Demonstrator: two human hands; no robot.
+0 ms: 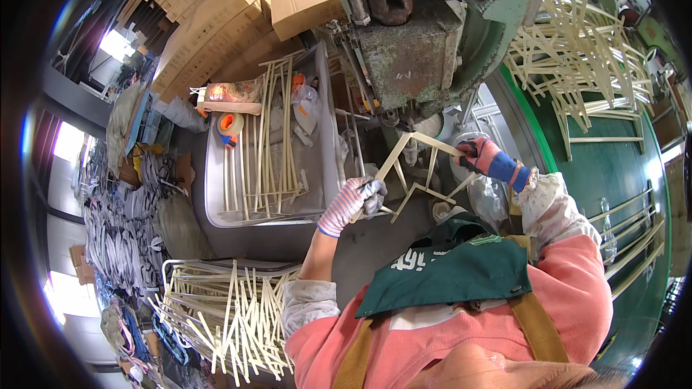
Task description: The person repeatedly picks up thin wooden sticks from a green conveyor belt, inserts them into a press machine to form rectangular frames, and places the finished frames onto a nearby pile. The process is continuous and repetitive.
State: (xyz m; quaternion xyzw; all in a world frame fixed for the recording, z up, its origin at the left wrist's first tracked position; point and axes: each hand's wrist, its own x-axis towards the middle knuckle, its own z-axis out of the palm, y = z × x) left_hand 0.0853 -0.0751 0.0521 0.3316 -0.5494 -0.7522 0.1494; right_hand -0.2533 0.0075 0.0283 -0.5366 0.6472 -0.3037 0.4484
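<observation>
Between my hands is a cream-coloured angled frame [393, 158] of thin bars, bent to a peak at the top with several slimmer bars hanging below. My left hand [360, 198], in a striped glove with grey fingertips, is closed around its lower left end. My right hand [481, 157], in a red and blue glove, grips the opposite end. The peak sits directly under the head of a worn green press machine [411, 65]. Whether the frame touches the tooling there I cannot tell.
Left of the press, a grey tray [216, 212] holds long cream bars, a tape roll [231, 124] and a plastic bag. A rack of cream pieces [238, 317] stands at lower left. On the right, a green table [605, 166] bears tangled cream frames [577, 57]. Cardboard boxes [303, 3] are stacked behind.
</observation>
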